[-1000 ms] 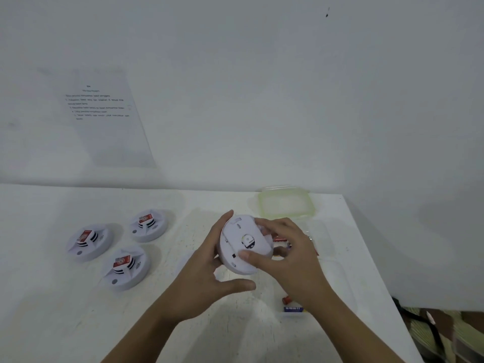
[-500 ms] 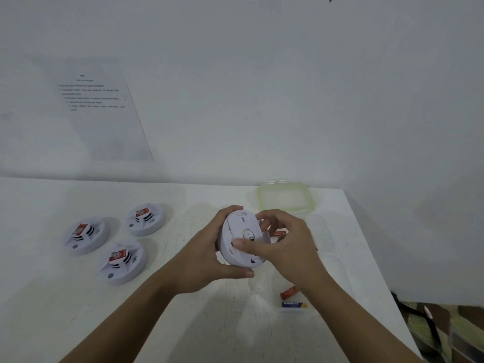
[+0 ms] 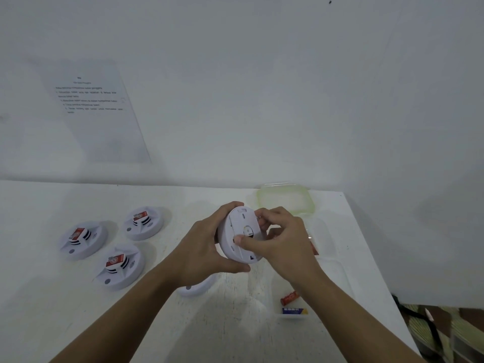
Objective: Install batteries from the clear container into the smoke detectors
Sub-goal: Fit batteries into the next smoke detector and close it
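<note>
Nearby, clear container [image 3: 327,260] holds batteries [image 3: 289,297]; both hands' fingers [image 3: 243,241] grasp detector [image 3: 237,233].

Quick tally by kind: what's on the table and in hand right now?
Smoke detectors: 5 (3 at left, 1 held, 1 partly hidden under the left forearm)
Loose batteries: 2
Container lids: 1
Total: 8

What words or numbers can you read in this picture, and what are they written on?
None can be read for sure.
Paper sheet on the wall: printed lines, too blurred.
Red labels on the three smoke detectors on the table: too small.
Blue battery: white print, too small.
Red battery: no readable text.
Held detector: small yellow sticker, unreadable.
</note>
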Tool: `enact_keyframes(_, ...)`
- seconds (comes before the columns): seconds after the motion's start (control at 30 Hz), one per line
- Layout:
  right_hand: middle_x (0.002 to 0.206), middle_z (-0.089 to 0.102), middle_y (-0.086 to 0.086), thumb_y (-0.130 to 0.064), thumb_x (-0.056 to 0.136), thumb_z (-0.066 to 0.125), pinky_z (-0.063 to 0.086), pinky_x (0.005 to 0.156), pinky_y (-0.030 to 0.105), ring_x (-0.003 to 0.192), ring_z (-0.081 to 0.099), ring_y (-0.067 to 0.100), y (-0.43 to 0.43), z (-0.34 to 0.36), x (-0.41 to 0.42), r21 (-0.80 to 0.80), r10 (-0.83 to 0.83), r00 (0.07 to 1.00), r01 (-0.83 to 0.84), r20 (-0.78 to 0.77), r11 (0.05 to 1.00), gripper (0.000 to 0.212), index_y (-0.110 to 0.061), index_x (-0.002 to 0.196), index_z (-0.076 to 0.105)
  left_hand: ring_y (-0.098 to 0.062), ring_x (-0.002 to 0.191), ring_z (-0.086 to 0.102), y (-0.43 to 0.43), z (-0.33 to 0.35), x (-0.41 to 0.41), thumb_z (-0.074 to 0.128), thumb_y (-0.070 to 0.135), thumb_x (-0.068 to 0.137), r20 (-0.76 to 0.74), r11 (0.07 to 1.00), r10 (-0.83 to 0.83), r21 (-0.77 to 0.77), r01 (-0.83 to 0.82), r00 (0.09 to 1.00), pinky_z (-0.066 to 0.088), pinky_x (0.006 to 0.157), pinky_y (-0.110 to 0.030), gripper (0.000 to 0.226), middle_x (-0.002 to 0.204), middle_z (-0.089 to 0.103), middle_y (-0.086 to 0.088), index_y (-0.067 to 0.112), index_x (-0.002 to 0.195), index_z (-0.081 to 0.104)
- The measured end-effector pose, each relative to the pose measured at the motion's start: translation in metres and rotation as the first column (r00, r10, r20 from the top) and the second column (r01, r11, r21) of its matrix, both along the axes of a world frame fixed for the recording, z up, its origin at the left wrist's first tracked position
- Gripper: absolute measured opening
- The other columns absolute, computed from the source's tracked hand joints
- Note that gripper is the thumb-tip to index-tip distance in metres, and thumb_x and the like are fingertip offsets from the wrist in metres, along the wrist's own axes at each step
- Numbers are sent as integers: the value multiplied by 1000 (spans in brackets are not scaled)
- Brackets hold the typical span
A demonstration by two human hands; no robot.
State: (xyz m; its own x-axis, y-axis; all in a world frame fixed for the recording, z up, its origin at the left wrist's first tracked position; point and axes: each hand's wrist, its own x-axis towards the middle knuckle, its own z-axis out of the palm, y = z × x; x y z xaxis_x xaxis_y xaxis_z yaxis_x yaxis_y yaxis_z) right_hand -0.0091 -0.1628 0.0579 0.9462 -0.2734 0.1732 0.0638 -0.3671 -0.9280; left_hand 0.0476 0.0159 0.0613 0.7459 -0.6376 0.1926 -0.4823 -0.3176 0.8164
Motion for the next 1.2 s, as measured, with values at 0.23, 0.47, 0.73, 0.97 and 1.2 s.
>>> enact_keyframes(0.23,93,62,1,-16,63,94,55,66,33,80,60,14,-6,4,5,27,123,992,-124,26,992,38,-12,95,74,-15,118,60,1,-3,3,96,28,61,9,1000,2,2,-2,1000,57,95,-28,95,130,60,13,30,142,45)
enact_keyframes(0.47,103,62,-11,-49,64,90,55,73,22,94,61,8,-10,8,6,-138,139,990,-135,21,981,56,-30,114,72,-18,122,58,1,-9,9,95,20,66,-17,998,56,-18,-56,998,56,99,-31,97,136,58,5,22,147,41)
enact_keyframes(0.73,85,67,-8,-47,64,90,55,64,21,74,63,8,-5,1,2,-159,150,988,-155,-42,975,47,-23,100,73,-16,121,60,12,-15,-5,95,36,64,-27,1000,15,19,-14,1000,57,97,-31,96,131,59,15,32,144,42)
enact_keyframes(0.97,86,68,-9,-39,68,85,61,64,28,77,67,12,4,1,-2,-163,175,980,-189,-94,968,35,-27,95,66,-15,115,63,25,-17,-12,95,36,64,1,998,41,40,-41,999,57,95,-31,93,128,63,14,32,142,45)
enact_keyframes(1.2,94,70,-11,-47,69,76,63,66,37,85,68,14,16,-12,-9,124,165,986,-161,-25,979,44,-26,106,66,-15,117,64,45,-21,-22,96,29,65,-89,996,85,6,-85,992,60,91,-35,93,127,65,12,31,142,44)
